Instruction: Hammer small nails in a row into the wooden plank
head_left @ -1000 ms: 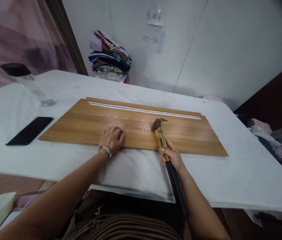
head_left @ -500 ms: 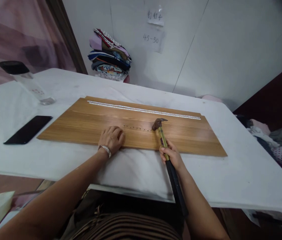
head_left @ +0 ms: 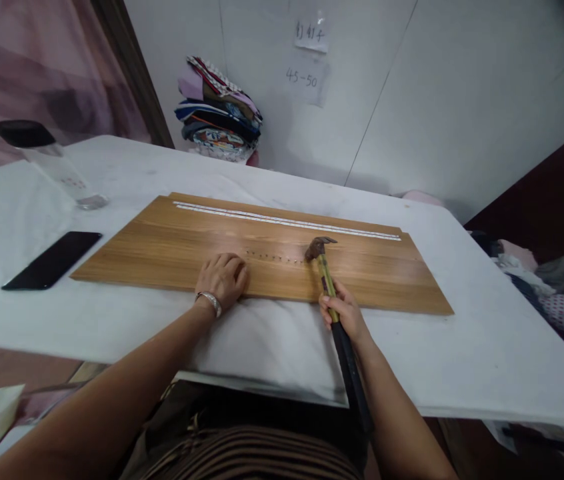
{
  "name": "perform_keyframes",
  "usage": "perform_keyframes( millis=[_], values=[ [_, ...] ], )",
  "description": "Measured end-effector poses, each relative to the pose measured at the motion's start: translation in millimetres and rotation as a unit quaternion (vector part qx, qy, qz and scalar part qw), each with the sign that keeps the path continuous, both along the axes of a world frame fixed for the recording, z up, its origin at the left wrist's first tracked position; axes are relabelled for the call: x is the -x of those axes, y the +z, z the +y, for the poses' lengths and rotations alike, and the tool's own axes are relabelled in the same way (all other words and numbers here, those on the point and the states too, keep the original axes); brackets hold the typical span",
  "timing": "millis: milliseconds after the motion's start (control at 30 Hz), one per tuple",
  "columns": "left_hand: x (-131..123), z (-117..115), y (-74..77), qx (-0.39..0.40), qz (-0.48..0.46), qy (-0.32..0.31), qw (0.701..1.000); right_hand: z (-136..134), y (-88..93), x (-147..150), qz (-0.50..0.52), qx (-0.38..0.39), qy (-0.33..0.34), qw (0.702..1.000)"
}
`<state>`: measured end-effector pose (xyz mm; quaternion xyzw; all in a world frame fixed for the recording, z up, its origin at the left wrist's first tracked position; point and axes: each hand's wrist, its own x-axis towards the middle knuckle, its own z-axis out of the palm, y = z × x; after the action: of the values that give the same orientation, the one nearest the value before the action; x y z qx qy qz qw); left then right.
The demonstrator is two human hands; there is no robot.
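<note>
My right hand (head_left: 343,308) is wrapped around the middle of a claw hammer (head_left: 329,283), gripping the yellow part of its handle. The rusty hammer head touches or hovers just over a wooden board (head_left: 387,273), at the right end of a row of small nails (head_left: 273,257); contact cannot be made out. Near the board's front edge rests my left hand (head_left: 223,277), its fingers curled in and their tips hidden. It wears a bracelet and lies left of the nails. Two white measuring strips (head_left: 282,222) run along the far side of the board.
The board lies on a white-covered table (head_left: 452,373). To its left are a black phone (head_left: 52,261) and a clear bottle with a black lid (head_left: 55,163). Folded clothes (head_left: 219,113) are piled against the wall, which bears paper notes (head_left: 307,60).
Both hands and the hammer keep almost the same place on the board. The whole view has shifted very slightly.
</note>
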<state>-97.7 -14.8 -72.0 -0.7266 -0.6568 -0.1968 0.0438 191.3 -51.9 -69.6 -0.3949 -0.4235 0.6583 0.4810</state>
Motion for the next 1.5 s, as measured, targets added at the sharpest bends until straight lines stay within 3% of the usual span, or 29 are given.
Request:
perform_keyframes(
  millis=[1500],
  values=[
    [0.1,0.7,-0.6,0.0,-0.021,0.0,1.0,-3.0,5.2,1.8,-0.025,0.008,0.008,1.0]
  ],
)
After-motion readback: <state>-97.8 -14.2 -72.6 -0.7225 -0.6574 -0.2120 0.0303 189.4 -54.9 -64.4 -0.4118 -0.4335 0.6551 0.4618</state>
